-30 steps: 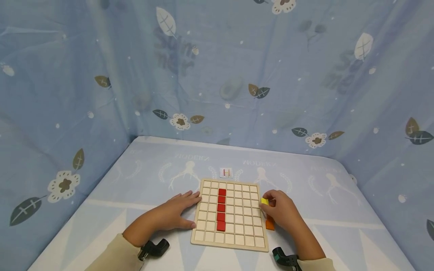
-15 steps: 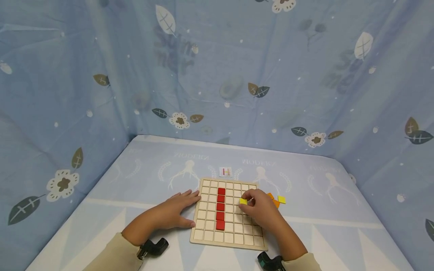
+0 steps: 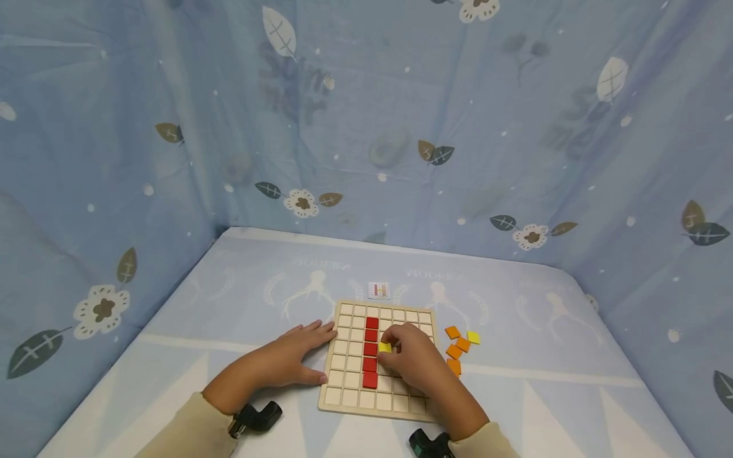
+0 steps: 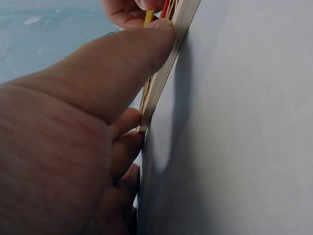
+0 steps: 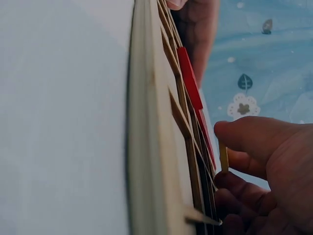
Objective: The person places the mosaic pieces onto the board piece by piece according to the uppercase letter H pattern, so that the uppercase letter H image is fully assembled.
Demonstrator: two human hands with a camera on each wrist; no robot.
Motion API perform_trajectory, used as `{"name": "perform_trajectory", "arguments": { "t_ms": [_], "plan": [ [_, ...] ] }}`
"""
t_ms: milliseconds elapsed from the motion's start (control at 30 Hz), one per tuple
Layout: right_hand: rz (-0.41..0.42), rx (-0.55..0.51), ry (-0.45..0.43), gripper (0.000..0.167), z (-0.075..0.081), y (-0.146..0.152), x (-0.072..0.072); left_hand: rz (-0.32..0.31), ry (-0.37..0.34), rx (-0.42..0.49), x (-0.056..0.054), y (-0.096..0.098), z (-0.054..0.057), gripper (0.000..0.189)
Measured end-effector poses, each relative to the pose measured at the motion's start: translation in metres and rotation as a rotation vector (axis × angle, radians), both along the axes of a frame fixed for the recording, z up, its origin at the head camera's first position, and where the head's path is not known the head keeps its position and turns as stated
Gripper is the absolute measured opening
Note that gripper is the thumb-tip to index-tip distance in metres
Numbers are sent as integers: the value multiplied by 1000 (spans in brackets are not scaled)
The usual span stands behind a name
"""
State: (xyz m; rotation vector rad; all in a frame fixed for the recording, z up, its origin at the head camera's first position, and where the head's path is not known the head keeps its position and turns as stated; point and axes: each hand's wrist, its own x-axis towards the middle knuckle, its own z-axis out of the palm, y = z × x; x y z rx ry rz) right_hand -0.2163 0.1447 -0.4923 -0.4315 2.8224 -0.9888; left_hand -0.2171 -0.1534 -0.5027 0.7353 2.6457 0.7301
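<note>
A wooden grid board [image 3: 366, 407] lies on the table, with a column of several red tiles [image 3: 370, 364] set in its cells. My right hand [image 3: 413, 359] pinches a yellow tile [image 3: 385, 348] between thumb and fingers, close over the board just right of the red column. The right wrist view shows that yellow tile [image 5: 223, 157] on edge beside the grid. My left hand [image 3: 283, 359] lies spread with its fingertips at the board's left edge; in the left wrist view the thumb [image 4: 142, 46] rests against the rim.
Several orange tiles [image 3: 454, 351] and one yellow tile [image 3: 473, 337] lie loose right of the board. A small pattern card [image 3: 378, 291] lies behind it. Patterned blue curtains [image 3: 366, 127] rise around the table's far and side edges.
My right hand has picked up a yellow tile from the pile right of the board and carried it left to beside the red column. The left hand has stayed at the board's edge.
</note>
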Motion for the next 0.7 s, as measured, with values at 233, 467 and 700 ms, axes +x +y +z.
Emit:
{"name": "perform_trajectory", "arguments": {
  "t_ms": [233, 467, 700],
  "plan": [
    [7, 40, 17, 22, 0, -5, 1, 4, -4, -4, -2, 0, 0, 92],
    [-2, 67, 22, 24, -3, -4, 0, -5, -1, 2, -2, 1, 2, 93],
    [-3, 76, 35, 25, -4, -3, -1, 3, -12, -9, 0, 2, 3, 93]
  ]
}}
